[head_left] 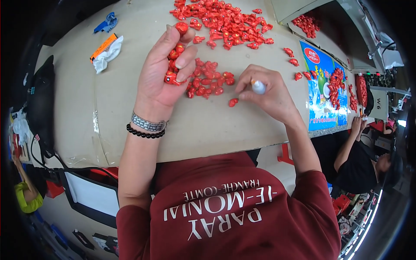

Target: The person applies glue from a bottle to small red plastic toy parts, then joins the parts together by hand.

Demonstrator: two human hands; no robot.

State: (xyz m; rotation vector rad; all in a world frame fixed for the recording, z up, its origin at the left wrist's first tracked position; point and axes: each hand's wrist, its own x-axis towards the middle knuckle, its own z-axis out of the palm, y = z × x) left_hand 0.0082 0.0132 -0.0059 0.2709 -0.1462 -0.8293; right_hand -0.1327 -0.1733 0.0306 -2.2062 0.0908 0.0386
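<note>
My left hand (162, 73) is raised over the table, palm up. Its fingers curl round several small red plastic pieces (173, 58); one with an eye-like dot shows at the palm, and another is pinched at the thumb tip. My right hand (271, 91) holds a slim white bottle or pen (258, 87), its rounded end toward the camera. The thumb and fingertips of that hand are beside a single red piece (233, 102) on the table; whether they touch it I cannot tell. Between the hands lies a loose group of red pieces (208, 80).
A bigger heap of red pieces (225, 24) lies at the far side. A blue printed sheet (323, 86) with red pieces on it is to the right, near a grey metal box (364, 34). Crumpled white tissue (108, 54) lies far left. A co-worker (364, 160) sits at right.
</note>
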